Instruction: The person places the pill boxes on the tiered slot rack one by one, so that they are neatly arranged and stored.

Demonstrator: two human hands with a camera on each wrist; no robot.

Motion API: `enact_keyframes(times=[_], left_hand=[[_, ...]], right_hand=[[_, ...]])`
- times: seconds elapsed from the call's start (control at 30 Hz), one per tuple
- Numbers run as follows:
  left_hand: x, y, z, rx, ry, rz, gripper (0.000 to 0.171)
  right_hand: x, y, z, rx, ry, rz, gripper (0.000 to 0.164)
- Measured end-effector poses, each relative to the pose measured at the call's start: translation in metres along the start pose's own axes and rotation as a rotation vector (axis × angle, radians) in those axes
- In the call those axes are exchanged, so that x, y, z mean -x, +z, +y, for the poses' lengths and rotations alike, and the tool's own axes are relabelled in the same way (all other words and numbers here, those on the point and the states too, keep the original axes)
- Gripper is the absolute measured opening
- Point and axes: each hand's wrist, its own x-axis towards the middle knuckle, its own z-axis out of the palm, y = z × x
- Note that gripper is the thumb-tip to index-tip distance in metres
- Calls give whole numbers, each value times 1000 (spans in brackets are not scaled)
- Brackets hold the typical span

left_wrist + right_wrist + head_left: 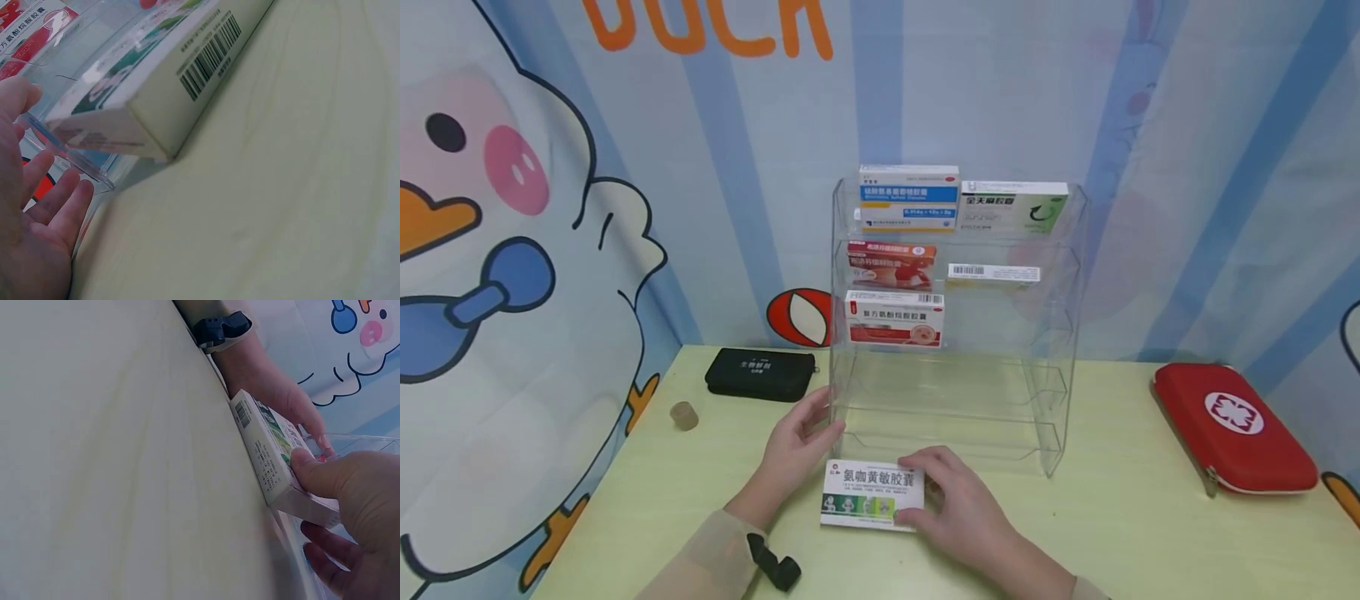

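My right hand (958, 508) holds the right end of a white and green capsule box (863, 492), with the thumb on the near side and the fingers on the far side. In the right wrist view the thumb presses on the printed face of the box (275, 440). My left hand (793, 446) is at the lower left side of a clear plastic tiered rack (940, 383). Its fingers (72, 200) are extended in the left wrist view, near the rack's edge. The box lies in front of the rack's lowest tier.
Higher tiers hold a blue and white box (910, 196), a green and white box (1015, 208), a red box (891, 267), a red and white box (895, 321) and a barcoded box (992, 273). A black case (760, 375), a cork (684, 415) and a red case (1232, 429) flank the rack.
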Motion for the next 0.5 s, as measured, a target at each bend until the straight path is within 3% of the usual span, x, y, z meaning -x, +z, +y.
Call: enact_keyframes(times=[0.5], left_hand=[[2, -2, 0, 4, 21, -6, 61]], right_hand=[[-8, -24, -4, -187, 64, 25, 33]])
